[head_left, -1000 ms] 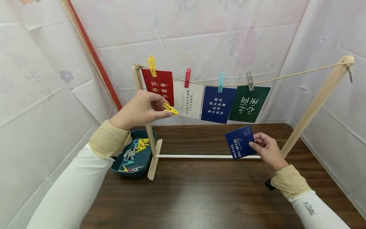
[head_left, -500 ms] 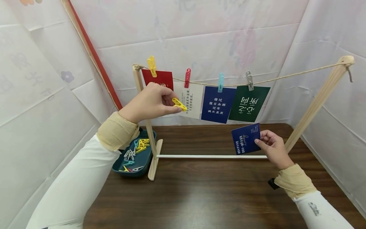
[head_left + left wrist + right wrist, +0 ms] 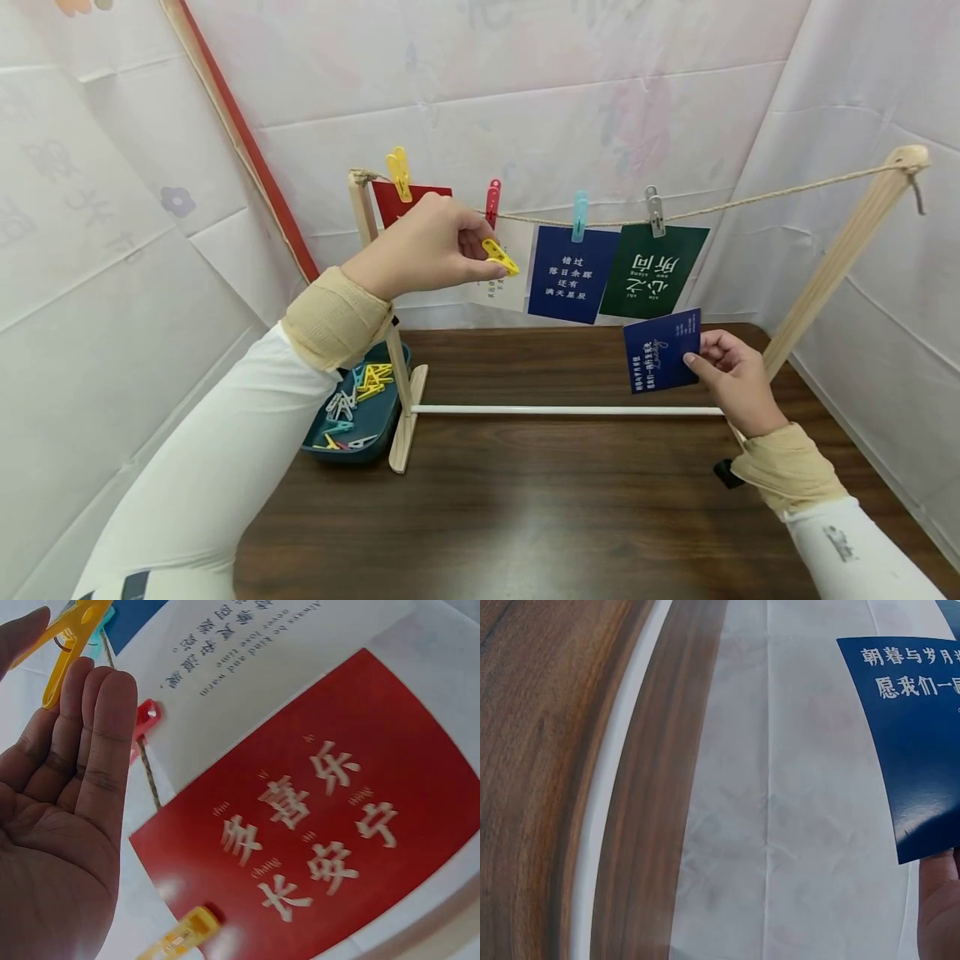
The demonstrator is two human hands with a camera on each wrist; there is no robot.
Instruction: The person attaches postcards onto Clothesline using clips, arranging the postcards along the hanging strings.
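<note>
A yellow clothespin (image 3: 500, 257) is pinched between the thumb and fingers of my left hand (image 3: 435, 246), in front of the hanging white card (image 3: 517, 287). The left wrist view shows the same yellow clothespin (image 3: 66, 645) at the fingertips. My right hand (image 3: 738, 383) holds a dark blue card (image 3: 662, 352) with white writing by its right edge, below the green card (image 3: 654, 271). On the twine (image 3: 787, 194) hang a red card (image 3: 390, 204), the white card, a blue card (image 3: 573, 275) and the green card, each under one clothespin. My left hand partly hides the red and white cards.
A wooden stand with a left post (image 3: 362, 208), a right post (image 3: 847, 250) and a white bottom bar (image 3: 562, 410) carries the twine. Behind its left post sits a dark teal basket (image 3: 390, 429) with several clothespins. White cloth (image 3: 525, 100) surrounds the brown table (image 3: 480, 517).
My left hand has moved right and slightly up with the yellow clothespin, from the red card to the white one. My right hand has carried the dark blue card right and a little up.
</note>
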